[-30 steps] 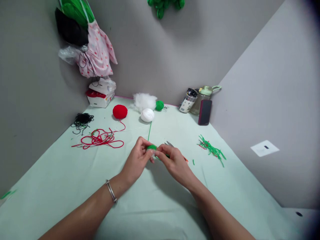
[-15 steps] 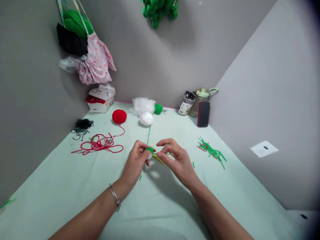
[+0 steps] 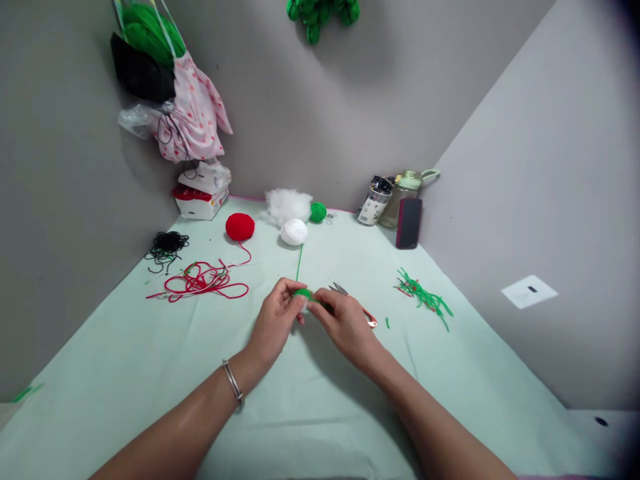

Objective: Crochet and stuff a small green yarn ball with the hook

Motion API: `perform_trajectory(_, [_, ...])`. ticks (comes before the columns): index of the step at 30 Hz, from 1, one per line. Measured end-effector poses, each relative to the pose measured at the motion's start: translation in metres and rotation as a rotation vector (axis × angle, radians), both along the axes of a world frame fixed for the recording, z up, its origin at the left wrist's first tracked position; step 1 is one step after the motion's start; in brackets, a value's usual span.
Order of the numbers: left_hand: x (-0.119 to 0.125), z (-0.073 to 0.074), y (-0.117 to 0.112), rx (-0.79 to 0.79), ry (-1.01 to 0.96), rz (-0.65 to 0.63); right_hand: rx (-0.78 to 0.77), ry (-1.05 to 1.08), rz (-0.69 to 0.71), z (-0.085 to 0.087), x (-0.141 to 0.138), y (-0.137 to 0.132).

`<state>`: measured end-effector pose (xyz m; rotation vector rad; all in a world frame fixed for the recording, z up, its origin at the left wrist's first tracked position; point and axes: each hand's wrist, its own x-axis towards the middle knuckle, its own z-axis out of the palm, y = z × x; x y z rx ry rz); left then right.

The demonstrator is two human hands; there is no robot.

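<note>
My left hand (image 3: 276,321) pinches a small green crocheted piece (image 3: 302,294) with a white underside, above the middle of the pale green table (image 3: 125,373). My right hand (image 3: 343,323) is closed right beside that piece, fingertips touching it; what it grips is hidden, possibly a hook. A green yarn strand (image 3: 299,261) runs from the piece back toward the green yarn ball (image 3: 318,212). Small scissors (image 3: 350,298) with an orange handle lie just behind my right hand.
A red yarn ball (image 3: 240,227), white yarn ball (image 3: 294,232) and white stuffing (image 3: 287,202) sit at the back. Loose red yarn (image 3: 203,281), black yarn (image 3: 167,245), green scraps (image 3: 424,298), a jar (image 3: 374,201), bottle (image 3: 404,193), phone (image 3: 409,223) and box (image 3: 200,199) lie around.
My right hand, spread above the piece half a second ago with a yellow tool showing, has closed back down against the green piece. The left hand has stayed in place.
</note>
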<state>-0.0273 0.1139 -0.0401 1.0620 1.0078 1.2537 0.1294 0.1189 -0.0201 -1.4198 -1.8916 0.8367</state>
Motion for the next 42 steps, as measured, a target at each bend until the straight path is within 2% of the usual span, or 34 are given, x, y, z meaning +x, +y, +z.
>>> perform_trajectory(5, [-0.005,0.005,-0.001,0.027,-0.007,-0.072,-0.048,0.042,-0.026,0.004,0.003,0.001])
perform_trajectory(11, [-0.003,-0.001,0.002,0.006,0.004,-0.024,-0.154,0.102,0.107,0.016,0.002,-0.007])
perform_trajectory(16, [-0.001,-0.01,0.007,-0.066,0.011,0.015,-0.054,0.031,0.111,0.006,-0.008,-0.012])
perform_trajectory(21, [-0.005,-0.01,0.008,-0.135,-0.038,-0.008,0.058,0.018,0.048,-0.001,0.001,-0.002])
perform_trajectory(23, [-0.005,-0.009,0.007,-0.139,-0.058,-0.017,0.138,0.09,0.016,0.002,0.005,0.001])
perform_trajectory(25, [-0.005,-0.009,0.007,-0.145,-0.072,-0.017,0.133,0.238,0.027,0.006,0.007,0.002])
perform_trajectory(28, [-0.003,-0.01,0.006,-0.156,-0.087,-0.016,-0.076,0.554,0.089,0.011,0.008,0.003])
perform_trajectory(30, [-0.003,-0.011,0.005,-0.163,-0.097,-0.012,-0.195,0.679,0.092,0.012,0.008,0.003])
perform_trajectory(32, [-0.004,-0.01,0.004,-0.172,-0.108,-0.005,-0.17,0.587,0.041,0.012,0.009,0.003])
perform_trajectory(34, [-0.004,-0.008,0.004,-0.176,-0.118,-0.001,-0.058,0.332,-0.004,0.009,0.008,0.002])
perform_trajectory(37, [-0.002,-0.007,0.004,-0.17,-0.121,-0.004,0.008,0.011,0.043,0.004,0.004,0.001])
perform_trajectory(39, [0.0,-0.007,0.005,-0.163,-0.119,-0.015,-0.009,-0.041,0.079,0.001,0.001,0.001])
perform_trajectory(42, [0.001,-0.006,0.004,-0.151,-0.122,-0.048,-0.028,-0.008,0.06,-0.002,0.0,0.002])
